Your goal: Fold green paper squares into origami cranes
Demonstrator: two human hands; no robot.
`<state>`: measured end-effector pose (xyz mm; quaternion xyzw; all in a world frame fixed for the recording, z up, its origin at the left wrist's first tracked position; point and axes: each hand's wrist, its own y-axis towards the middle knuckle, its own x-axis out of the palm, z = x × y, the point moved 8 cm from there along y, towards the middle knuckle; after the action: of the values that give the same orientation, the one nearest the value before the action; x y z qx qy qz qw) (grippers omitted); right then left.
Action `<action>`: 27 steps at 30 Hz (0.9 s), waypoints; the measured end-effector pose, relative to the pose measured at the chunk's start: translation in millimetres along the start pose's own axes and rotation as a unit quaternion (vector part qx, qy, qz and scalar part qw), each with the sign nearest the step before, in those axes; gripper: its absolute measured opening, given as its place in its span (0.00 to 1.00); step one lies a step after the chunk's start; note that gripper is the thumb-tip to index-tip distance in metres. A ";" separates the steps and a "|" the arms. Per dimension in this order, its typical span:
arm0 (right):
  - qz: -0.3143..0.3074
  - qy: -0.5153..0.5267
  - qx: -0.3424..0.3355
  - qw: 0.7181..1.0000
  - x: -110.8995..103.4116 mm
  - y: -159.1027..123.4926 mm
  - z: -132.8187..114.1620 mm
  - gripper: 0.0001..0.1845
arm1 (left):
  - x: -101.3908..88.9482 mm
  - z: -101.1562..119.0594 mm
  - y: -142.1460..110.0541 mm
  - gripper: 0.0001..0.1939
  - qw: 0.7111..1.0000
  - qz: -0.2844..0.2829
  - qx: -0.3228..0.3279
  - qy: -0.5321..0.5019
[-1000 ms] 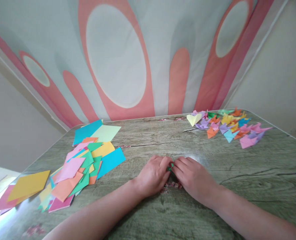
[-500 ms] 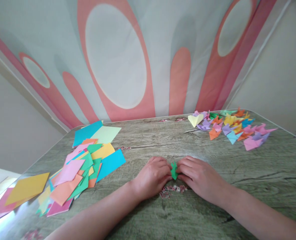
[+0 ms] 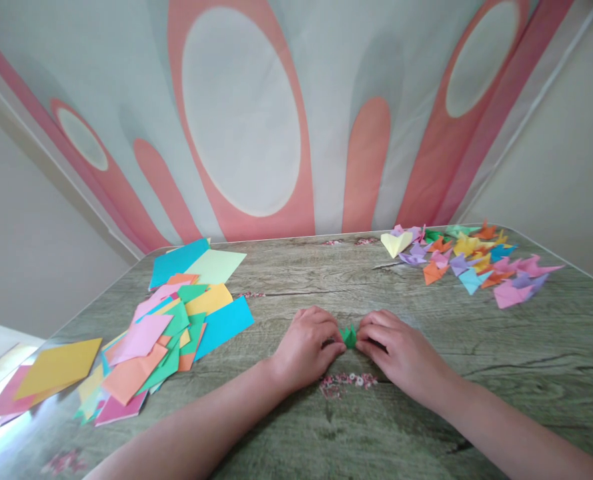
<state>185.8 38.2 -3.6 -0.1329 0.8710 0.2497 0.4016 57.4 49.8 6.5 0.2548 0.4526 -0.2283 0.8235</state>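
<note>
Small green folded paper between left hand and right hand, at the near middle of the table.
Each hand's fingertips appear pinched on one side of the paper; an uneven pull could, I judge, tear it or drag a crease askew; too hard a squeeze might crush its points; from where I stand, fingers mask both edges, the inner folds are too small to read, and contact beneath cannot be told; both forearms run out of view.
</note>
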 end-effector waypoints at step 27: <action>-0.016 -0.004 0.052 0.999 4.7 3.1 9.0 0.08 | 3.3 3.3 -0.4 0.05 0.997 0.002 -0.076 0.004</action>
<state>187.1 45.5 -11.2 -0.1247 0.8788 0.1984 0.4156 60.9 47.0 5.1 0.1934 0.4712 -0.1903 0.8393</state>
